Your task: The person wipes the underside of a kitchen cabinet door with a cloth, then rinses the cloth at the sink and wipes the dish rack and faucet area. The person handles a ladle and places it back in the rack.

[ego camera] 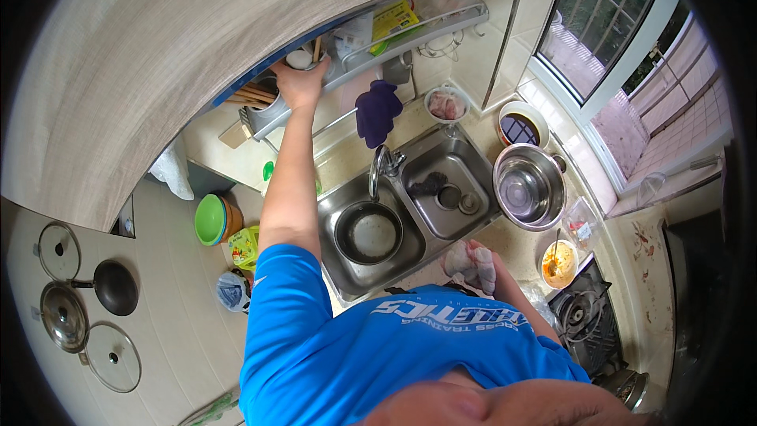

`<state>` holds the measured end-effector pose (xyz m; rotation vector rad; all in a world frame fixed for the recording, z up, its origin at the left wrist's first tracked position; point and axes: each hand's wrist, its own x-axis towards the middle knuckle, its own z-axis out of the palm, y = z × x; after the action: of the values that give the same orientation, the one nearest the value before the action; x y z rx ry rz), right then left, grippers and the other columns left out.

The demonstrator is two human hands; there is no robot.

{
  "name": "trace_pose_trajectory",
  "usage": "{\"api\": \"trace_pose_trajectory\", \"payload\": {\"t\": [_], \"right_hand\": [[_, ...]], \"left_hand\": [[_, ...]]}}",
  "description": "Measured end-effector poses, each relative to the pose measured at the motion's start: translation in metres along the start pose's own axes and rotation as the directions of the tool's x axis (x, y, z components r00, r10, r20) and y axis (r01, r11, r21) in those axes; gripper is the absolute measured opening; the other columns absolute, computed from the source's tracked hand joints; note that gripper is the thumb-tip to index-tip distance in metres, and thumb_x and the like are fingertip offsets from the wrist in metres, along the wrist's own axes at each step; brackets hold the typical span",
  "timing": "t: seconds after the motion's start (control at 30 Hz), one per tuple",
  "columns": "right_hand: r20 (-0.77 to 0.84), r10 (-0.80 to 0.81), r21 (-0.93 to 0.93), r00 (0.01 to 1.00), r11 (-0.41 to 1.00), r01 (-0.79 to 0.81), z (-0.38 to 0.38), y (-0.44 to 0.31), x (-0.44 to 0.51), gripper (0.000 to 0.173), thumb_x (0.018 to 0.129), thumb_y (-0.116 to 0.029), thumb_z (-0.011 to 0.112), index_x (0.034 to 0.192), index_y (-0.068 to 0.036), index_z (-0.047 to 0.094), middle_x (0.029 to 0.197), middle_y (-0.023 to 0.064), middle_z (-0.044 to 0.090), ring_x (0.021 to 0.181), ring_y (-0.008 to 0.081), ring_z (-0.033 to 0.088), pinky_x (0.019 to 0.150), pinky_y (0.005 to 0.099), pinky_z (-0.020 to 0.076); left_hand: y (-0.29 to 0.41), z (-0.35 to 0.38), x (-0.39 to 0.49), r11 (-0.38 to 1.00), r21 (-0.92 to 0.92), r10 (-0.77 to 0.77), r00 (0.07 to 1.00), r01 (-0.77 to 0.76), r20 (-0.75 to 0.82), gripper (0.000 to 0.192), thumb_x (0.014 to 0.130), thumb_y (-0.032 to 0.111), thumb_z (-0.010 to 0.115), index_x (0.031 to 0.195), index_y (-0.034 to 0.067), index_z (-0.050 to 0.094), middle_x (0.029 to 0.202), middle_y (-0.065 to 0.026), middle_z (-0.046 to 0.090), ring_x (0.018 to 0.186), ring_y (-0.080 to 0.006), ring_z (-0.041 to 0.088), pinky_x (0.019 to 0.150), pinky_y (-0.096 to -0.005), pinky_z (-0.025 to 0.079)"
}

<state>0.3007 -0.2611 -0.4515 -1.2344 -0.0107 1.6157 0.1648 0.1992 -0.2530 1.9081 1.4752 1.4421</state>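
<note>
My left hand [301, 80] is raised to the wall shelf, its fingers spread around a container [322, 65] with a rounded white object and a wooden handle; whether it grips this is unclear. Wooden chopsticks [254, 96] stand in a holder beside my wrist. My right hand [488, 263], low by my shirt at the counter's front edge, is closed on a crumpled pale cloth [467, 263]. Between my arms is a steel double sink [414, 248]. A round pan [369, 234] lies in its left basin under the faucet [381, 168]; a dark scrubber [432, 183] lies in the right basin.
Purple gloves [377, 112] hang under the shelf [414, 38]. Right of the sink are a bowl of raw meat [446, 105], a bowl of dark liquid [520, 128], a steel pot [529, 186], a bowl with a spoon [559, 264] and a gas stove [582, 313]. Lids hang at left.
</note>
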Motion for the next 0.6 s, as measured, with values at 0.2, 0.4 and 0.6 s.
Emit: {"api": "trace_pose_trajectory", "payload": {"t": [0.2,0.4,0.6], "right_hand": [[-0.030,0.044,0.064,0.999,0.997,-0.042,-0.004,0.000,-0.004,0.025,0.091,-0.040,0.066,0.102,-0.017,0.065,0.085,0.0001,0.060,0.067,0.0164,0.057,0.050,0.0319,0.0448],[-0.074,-0.243,-0.199,0.967,0.954,0.225,-0.034,0.033,0.032,0.026,0.093,-0.035,0.062,0.100,-0.011,0.066,0.084,0.0017,0.063,0.067,0.0158,0.058,0.054,0.0319,0.0468],[-0.198,-0.152,-0.304,0.968,0.949,0.087,-0.020,0.019,0.024,0.030,0.093,-0.036,0.062,0.095,-0.006,0.067,0.079,0.0048,0.065,0.064,0.0160,0.059,0.055,0.0311,0.0472]], "left_hand": [[0.003,-0.003,0.008,0.999,-0.005,-0.041,0.998,0.041,0.052,0.133,0.054,0.039,0.090,0.149,-0.003,0.008,0.141,-0.0315,0.043,0.126,-0.0413,0.050,0.105,-0.0386,0.042],[-0.001,-0.001,0.022,0.988,0.024,0.152,0.984,-0.155,0.093,0.125,0.054,0.039,0.091,0.145,-0.003,0.016,0.138,-0.0309,0.045,0.124,-0.0412,0.052,0.103,-0.0401,0.043],[0.000,0.002,0.022,0.976,0.144,0.158,0.987,-0.161,0.031,0.086,0.055,0.041,0.089,0.119,-0.005,0.054,0.117,-0.0262,0.063,0.109,-0.0385,0.061,0.095,-0.0387,0.048]]}}
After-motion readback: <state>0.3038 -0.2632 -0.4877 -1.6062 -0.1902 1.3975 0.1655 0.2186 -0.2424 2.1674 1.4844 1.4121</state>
